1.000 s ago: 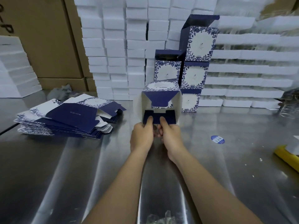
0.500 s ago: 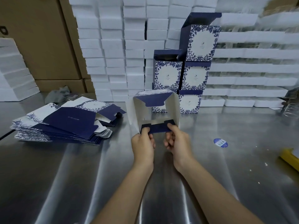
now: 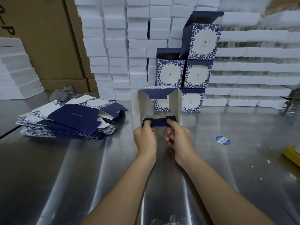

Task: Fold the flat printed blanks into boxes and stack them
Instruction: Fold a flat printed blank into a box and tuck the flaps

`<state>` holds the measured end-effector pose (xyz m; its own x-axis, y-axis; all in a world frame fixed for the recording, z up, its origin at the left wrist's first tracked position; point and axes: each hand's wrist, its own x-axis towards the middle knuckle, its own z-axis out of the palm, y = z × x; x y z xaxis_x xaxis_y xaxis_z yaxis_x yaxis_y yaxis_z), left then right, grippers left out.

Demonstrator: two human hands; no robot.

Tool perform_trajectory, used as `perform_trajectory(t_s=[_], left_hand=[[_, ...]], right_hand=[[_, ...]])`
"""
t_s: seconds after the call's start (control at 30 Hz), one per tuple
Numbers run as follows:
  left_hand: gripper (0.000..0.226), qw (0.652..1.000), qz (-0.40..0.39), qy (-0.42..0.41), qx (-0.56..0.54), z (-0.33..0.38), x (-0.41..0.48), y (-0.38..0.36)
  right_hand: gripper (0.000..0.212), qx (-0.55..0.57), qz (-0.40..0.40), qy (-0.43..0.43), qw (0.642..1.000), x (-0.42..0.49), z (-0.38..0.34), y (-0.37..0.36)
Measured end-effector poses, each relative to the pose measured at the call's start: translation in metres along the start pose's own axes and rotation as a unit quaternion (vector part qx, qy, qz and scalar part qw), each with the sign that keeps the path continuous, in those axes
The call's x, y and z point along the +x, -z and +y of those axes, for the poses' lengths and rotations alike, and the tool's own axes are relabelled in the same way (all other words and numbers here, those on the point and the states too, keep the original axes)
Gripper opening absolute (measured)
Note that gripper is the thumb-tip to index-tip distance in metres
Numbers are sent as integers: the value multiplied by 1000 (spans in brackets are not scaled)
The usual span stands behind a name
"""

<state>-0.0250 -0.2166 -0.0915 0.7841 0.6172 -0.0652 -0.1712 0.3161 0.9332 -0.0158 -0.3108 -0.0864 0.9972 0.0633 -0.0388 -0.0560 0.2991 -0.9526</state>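
A half-formed blue-and-white box [image 3: 143, 104] is held open-ended above the steel table, its white inside facing me. My left hand [image 3: 145, 138] pinches the navy bottom flap [image 3: 158, 122] at its left end, and my right hand [image 3: 177, 138] pinches the same flap at its right end. A pile of flat printed blanks [image 3: 68, 117] lies to the left. Behind the held box stands a stack of finished boxes [image 3: 197, 75], several high, two with lids up.
White foam blocks [image 3: 113, 46] wall off the back, with brown cartons [image 3: 48, 38] at the far left. A grey rag [image 3: 62, 94] lies behind the blanks. A round blue sticker [image 3: 222, 140] and a yellow object [image 3: 292, 155] sit on the steel table [image 3: 81, 176] at right.
The box has been pulled toward me and opened wider. Both hands moved apart from its centre to the two ends of the navy bottom flap.
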Motion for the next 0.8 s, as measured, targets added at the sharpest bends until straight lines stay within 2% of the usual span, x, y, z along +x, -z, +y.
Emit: perform_trajectory(t_s=[0.53,0.8], left_hand=[[35,998,48,-34,-22,1,9,-7],[27,998,53,-35,-22,3,7,-9]], right_hand=[[43,-31,-10,-4,999,0,-2,-4],[39,-30,-12,-5,999,6,-1,-6]])
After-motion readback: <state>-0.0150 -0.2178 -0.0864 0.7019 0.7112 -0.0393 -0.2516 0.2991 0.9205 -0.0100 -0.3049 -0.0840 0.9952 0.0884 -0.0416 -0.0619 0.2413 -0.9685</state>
